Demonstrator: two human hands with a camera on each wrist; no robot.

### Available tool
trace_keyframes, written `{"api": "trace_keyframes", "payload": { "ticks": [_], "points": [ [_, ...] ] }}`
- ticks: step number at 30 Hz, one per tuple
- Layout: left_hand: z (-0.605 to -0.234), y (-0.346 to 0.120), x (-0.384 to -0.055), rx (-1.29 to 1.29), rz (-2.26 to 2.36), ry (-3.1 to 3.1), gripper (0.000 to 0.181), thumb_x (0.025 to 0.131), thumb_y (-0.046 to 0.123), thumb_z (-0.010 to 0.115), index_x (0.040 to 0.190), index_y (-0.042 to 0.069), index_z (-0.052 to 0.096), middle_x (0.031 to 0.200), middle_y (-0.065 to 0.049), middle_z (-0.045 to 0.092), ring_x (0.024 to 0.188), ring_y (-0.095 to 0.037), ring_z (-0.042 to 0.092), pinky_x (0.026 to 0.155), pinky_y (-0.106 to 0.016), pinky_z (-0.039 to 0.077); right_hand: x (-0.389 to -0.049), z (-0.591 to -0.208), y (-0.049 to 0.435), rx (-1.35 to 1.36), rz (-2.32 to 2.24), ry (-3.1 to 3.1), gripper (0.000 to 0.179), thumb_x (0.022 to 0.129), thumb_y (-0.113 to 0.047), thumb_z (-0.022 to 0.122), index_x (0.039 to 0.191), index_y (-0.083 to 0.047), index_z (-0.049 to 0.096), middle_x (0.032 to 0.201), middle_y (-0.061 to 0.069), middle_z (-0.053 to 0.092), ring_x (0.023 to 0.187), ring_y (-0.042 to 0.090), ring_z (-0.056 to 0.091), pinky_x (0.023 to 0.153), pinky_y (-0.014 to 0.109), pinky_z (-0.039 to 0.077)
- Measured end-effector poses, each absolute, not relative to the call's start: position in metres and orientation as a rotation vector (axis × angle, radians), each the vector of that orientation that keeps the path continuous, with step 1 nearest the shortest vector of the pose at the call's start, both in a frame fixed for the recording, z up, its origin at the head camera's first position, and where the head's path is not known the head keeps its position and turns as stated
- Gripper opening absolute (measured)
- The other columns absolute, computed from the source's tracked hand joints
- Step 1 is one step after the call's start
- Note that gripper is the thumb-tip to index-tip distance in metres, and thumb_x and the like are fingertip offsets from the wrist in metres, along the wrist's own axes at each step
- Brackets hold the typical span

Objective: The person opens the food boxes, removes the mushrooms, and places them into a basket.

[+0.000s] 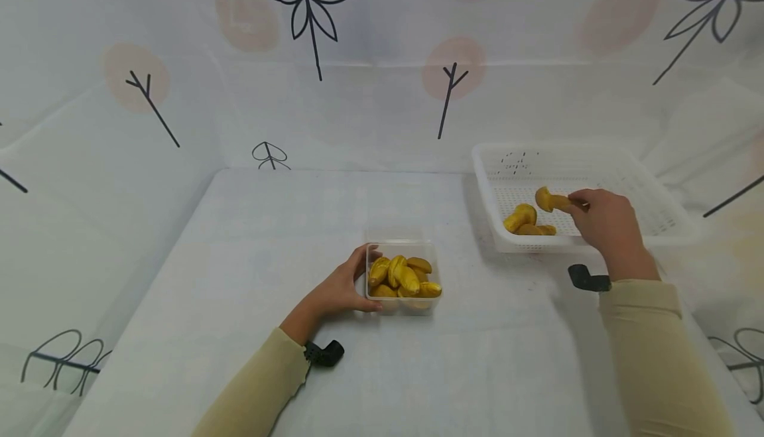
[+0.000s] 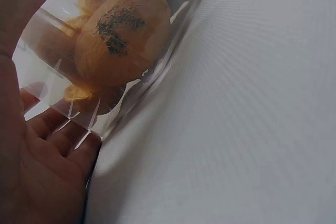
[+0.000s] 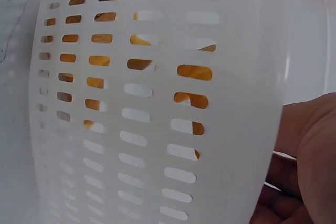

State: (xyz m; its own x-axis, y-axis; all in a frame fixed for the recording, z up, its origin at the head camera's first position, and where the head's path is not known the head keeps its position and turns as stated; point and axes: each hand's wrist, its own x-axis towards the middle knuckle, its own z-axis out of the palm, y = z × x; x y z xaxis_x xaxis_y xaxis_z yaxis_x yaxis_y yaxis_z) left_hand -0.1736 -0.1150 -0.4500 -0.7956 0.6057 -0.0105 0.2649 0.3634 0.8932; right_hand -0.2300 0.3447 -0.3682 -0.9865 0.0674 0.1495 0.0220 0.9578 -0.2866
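My left hand (image 1: 341,286) grips the left side of a small clear plastic container (image 1: 427,249), thumb at the near corner and fingers at the far one. Several yellow-brown pieces (image 1: 408,279) fill it, some banana-like. Through its wall in the left wrist view shows a round tan piece (image 2: 123,38) with dark specks. Over the white basket (image 1: 537,244), my right hand (image 1: 607,221) pinches a yellow-brown mushroom (image 1: 544,199) by its stem, cap pointing left. Below it, a few similar pieces (image 1: 521,217) lie in the basket's near left corner. The basket wall hides the mushroom in the right wrist view.
The basket, with slotted walls, stands at the back right of the white-covered table (image 1: 286,225). White sheeting (image 1: 370,112) printed with line plants rises behind and at both sides. Black straps (image 1: 325,353) sit on both wrists.
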Motion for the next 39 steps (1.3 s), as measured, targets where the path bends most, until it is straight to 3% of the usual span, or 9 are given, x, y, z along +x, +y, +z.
{"api": "trace_keyframes", "payload": {
  "ticks": [4, 22, 29, 33, 39],
  "points": [
    [-0.45, -0.115, -0.173, 0.762, 1.411, 2.289, 0.107, 0.073, 0.021, 0.085, 0.152, 0.006, 0.014, 0.154, -0.018, 0.033, 0.148, -0.023, 0.024, 0.122, -0.04, 0.021, -0.232, -0.367, 0.347, -0.087, 0.398, -2.999, 0.03, 0.095, -0.011, 0.055, 0.116, 0.01, 0.059, 0.106, 0.033, 0.063, 0.09, 0.045, 0.058, 0.07, 0.053, 0.048],
    [-0.448, -0.115, -0.172, 0.773, 1.424, 2.277, 0.107, 0.074, 0.02, 0.085, 0.153, 0.005, 0.014, 0.154, -0.019, 0.033, 0.148, -0.024, 0.025, 0.122, -0.042, 0.021, -0.239, -0.371, 0.348, -0.226, 0.408, -3.066, 0.03, 0.096, -0.01, 0.049, 0.115, 0.011, 0.059, 0.109, 0.033, 0.06, 0.097, 0.047, 0.055, 0.076, 0.055, 0.049],
    [-0.484, -0.118, -0.186, 0.773, 1.436, 2.324, 0.113, 0.069, 0.04, 0.087, 0.153, 0.019, 0.015, 0.154, -0.004, 0.036, 0.147, -0.013, 0.027, 0.121, -0.036, 0.023, -0.235, -0.366, 0.342, -0.241, 0.397, -3.024, 0.032, 0.097, -0.012, 0.047, 0.117, 0.011, 0.058, 0.111, 0.033, 0.059, 0.097, 0.047, 0.055, 0.078, 0.057, 0.049],
    [-0.485, -0.118, -0.187, 0.78, 1.436, 2.326, 0.112, 0.069, 0.039, 0.087, 0.153, 0.019, 0.016, 0.154, -0.005, 0.036, 0.147, -0.016, 0.027, 0.121, -0.039, 0.023, -0.235, -0.363, 0.34, -0.253, 0.374, -3.011, 0.033, 0.098, -0.015, 0.046, 0.118, 0.009, 0.058, 0.12, 0.035, 0.054, 0.106, 0.051, 0.05, 0.087, 0.062, 0.046],
    [-0.485, -0.118, -0.187, 0.78, 1.43, 2.326, 0.112, 0.069, 0.039, 0.087, 0.153, 0.019, 0.015, 0.154, -0.004, 0.036, 0.147, -0.016, 0.027, 0.121, -0.039, 0.023, -0.23, -0.358, 0.331, -0.166, 0.384, -2.984, 0.033, 0.098, -0.016, 0.048, 0.118, 0.007, 0.06, 0.121, 0.034, 0.055, 0.107, 0.051, 0.05, 0.089, 0.063, 0.044]
  ]
}}
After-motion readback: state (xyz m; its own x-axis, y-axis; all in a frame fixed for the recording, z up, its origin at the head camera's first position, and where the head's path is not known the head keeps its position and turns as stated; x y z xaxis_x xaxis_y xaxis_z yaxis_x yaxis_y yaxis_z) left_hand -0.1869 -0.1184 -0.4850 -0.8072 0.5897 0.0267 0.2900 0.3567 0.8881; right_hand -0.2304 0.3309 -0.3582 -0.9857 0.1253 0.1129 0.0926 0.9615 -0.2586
